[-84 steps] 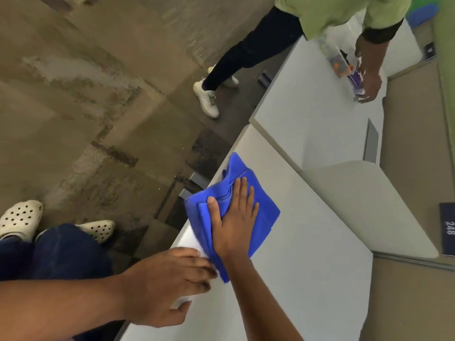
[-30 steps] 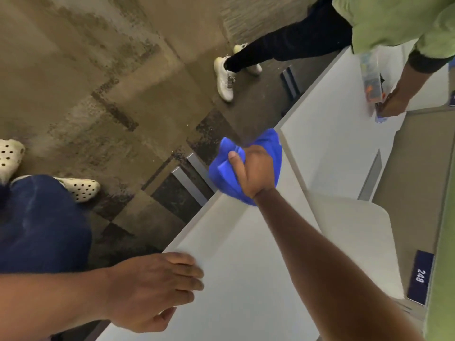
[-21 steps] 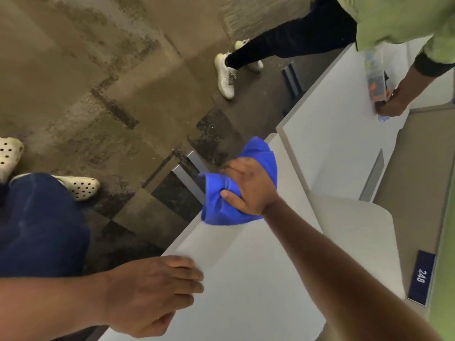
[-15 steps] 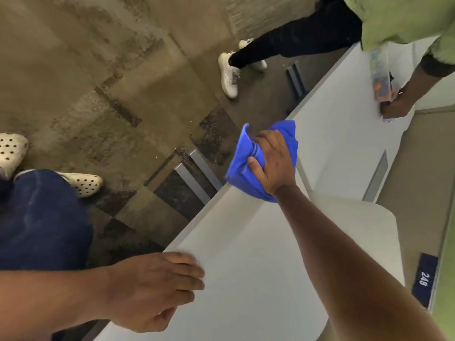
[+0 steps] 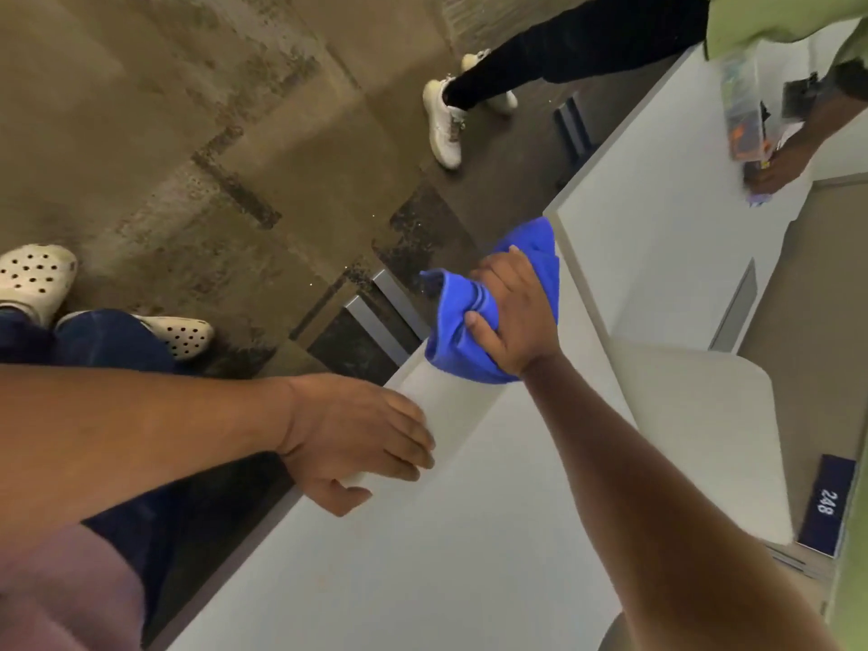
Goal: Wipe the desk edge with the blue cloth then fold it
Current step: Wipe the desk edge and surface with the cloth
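Observation:
The blue cloth (image 5: 458, 321) is bunched up over the front edge of the white desk (image 5: 422, 556), near the desk's far corner. My right hand (image 5: 512, 312) grips the cloth and presses it onto the edge, thumb on the outer side. My left hand (image 5: 357, 439) rests flat on the same edge nearer to me, fingers on top and thumb under the lip, holding nothing.
A second white desk (image 5: 657, 237) adjoins at the far side, where another person in a green top (image 5: 775, 16) handles a clear bottle (image 5: 747, 115). A beige partition panel (image 5: 704, 415) and a "248" label (image 5: 824, 505) stand right. My feet in white clogs (image 5: 33, 279) are on the carpet.
My right hand has rubbed the bunched cloth back and forth along the desk edge and now sits slightly nearer than half a second ago. My left hand stays planted on the edge.

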Motion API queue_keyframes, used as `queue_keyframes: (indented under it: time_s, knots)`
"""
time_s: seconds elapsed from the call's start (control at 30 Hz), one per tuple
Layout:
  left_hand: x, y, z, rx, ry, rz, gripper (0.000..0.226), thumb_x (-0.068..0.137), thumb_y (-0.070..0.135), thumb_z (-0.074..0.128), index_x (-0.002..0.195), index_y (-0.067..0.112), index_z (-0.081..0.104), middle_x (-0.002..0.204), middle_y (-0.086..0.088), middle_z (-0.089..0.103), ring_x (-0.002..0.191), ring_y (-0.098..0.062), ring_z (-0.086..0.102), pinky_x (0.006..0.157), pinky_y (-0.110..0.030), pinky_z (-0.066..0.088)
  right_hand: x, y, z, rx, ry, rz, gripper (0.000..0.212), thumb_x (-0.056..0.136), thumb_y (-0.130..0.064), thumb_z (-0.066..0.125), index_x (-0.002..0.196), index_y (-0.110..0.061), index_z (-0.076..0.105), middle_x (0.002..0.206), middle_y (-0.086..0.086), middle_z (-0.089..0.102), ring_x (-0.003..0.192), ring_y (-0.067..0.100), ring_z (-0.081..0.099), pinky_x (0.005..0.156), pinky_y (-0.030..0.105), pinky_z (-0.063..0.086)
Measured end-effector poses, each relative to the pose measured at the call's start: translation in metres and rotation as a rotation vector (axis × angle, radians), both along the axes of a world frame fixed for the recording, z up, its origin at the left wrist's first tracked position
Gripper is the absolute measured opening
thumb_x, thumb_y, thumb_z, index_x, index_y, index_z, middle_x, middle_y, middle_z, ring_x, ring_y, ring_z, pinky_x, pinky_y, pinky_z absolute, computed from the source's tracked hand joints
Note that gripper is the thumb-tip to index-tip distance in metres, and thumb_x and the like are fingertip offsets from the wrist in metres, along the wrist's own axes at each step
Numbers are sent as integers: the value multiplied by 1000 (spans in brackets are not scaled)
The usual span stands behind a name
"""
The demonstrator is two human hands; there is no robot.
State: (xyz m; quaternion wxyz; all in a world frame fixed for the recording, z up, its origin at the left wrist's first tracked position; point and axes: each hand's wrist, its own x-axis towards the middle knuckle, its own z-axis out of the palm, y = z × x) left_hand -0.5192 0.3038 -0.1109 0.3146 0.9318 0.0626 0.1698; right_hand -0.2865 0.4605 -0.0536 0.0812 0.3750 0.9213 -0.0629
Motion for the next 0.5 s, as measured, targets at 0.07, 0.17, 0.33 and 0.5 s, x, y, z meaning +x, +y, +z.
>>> queue_keyframes:
  time_s: [0.07, 0.17, 0.33, 0.5]
  knots:
    - [2, -2, -6, 22, -69, 34, 61, 87, 38, 56, 136, 5, 69, 149, -11, 63, 144, -27, 52, 128, -42, 26, 6, 17, 1, 42, 24, -137, 53, 98, -45, 45, 116, 1, 65, 120, 21, 66, 117, 44, 61, 117, 60, 37]
    - [4, -5, -10, 70, -84, 49, 66, 87, 43, 46, 139, 9, 69, 150, -7, 63, 145, -25, 52, 129, -41, 23, 6, 26, 1, 75, 24, -304, 52, 99, -45, 46, 126, -3, 63, 135, 20, 62, 131, 41, 56, 119, 57, 37]
    - [3, -3, -8, 100, -51, 51, 66, 90, 43, 42, 144, 12, 65, 155, -5, 58, 148, -22, 48, 130, -40, 20, -28, -3, -5, 159, 135, -556, 44, 101, -33, 51, 126, 2, 62, 134, 19, 64, 132, 38, 55, 119, 41, 36]
    - [4, 0, -11, 76, -169, 75, 59, 82, 32, 62, 134, 4, 70, 146, -11, 66, 139, -31, 56, 129, -39, 22, -53, -77, -21, 203, 246, -480, 31, 103, -33, 48, 93, -7, 61, 91, 8, 65, 93, 29, 59, 105, 43, 47]
